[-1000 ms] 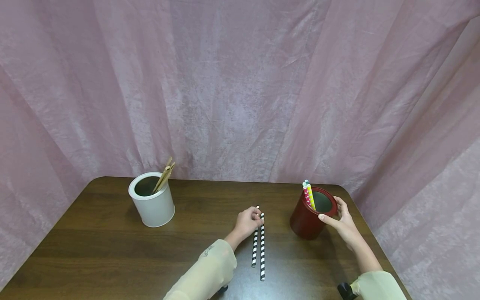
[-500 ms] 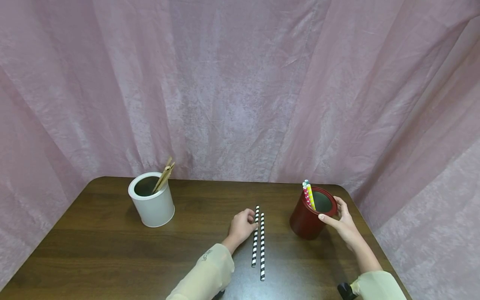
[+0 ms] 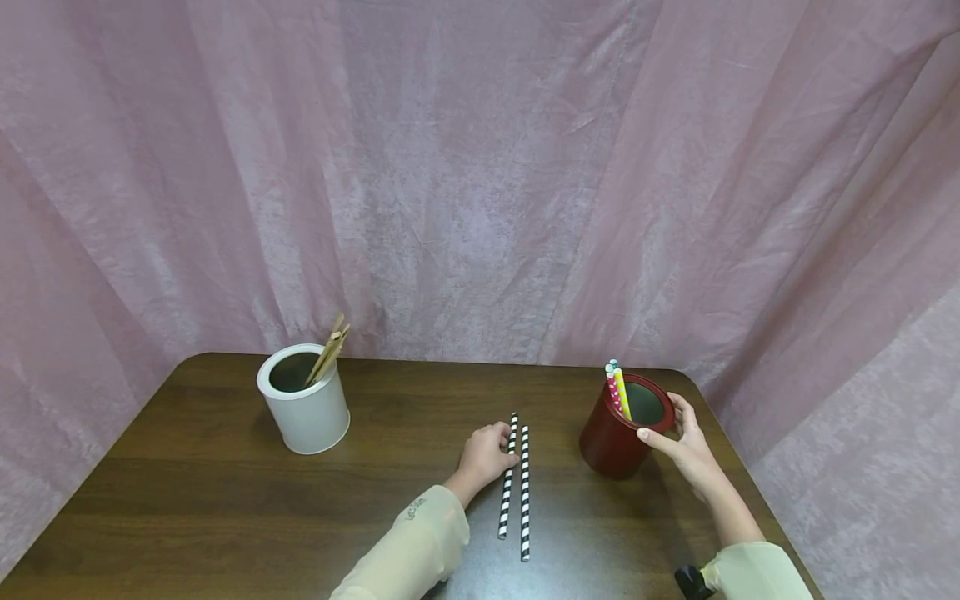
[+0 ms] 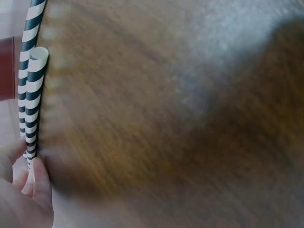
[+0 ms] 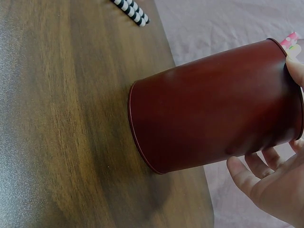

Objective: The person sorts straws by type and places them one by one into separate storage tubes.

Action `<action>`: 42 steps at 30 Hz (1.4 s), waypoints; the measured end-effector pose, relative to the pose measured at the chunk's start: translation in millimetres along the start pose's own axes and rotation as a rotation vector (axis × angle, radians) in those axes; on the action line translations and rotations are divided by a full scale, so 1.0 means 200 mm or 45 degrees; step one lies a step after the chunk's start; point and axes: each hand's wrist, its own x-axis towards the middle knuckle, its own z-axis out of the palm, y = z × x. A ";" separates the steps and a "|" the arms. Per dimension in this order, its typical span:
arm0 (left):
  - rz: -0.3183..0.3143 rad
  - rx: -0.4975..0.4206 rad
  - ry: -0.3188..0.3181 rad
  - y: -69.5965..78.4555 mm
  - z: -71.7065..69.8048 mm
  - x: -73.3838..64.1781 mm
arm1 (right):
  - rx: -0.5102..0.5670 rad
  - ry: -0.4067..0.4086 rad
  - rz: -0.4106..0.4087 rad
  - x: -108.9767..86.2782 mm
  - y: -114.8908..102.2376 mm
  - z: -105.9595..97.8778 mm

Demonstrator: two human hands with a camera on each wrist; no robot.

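Observation:
Two black-and-white striped paper straws lie side by side mid-table. My left hand pinches the left straw between thumb and fingers near its far half; the right straw lies just beside it. In the left wrist view, the fingertips meet on the striped straw. My right hand grips the red canister from its right, thumb at the rim and fingers round the side. Several patterned straws, pink, yellow and blue-tipped, lean inside it. The right wrist view shows the red wall close up.
A white canister stands at the back left, with thin wooden sticks leaning in it. The brown wooden table ends at a pink curtain behind and at the sides.
The left hand drew back leftward from between the straws, then took hold of the left one. That straw's near end has swung slightly left. Right hand and red canister stay put.

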 end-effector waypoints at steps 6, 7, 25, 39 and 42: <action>-0.010 0.050 0.013 0.01 -0.02 0.00 | -0.019 0.010 -0.010 0.00 0.00 0.01; -0.012 0.060 0.016 0.01 -0.02 0.00 | -0.012 -0.002 -0.008 0.00 0.00 0.00; -0.246 -0.206 -0.046 0.03 -0.06 0.03 | 0.008 -0.021 0.005 0.01 -0.01 -0.01; -0.178 -0.350 -0.021 0.09 -0.14 0.07 | 0.011 -0.023 0.011 0.00 0.00 -0.01; -0.176 -0.353 -0.024 0.10 -0.16 0.09 | -0.001 -0.028 0.008 0.00 0.00 0.00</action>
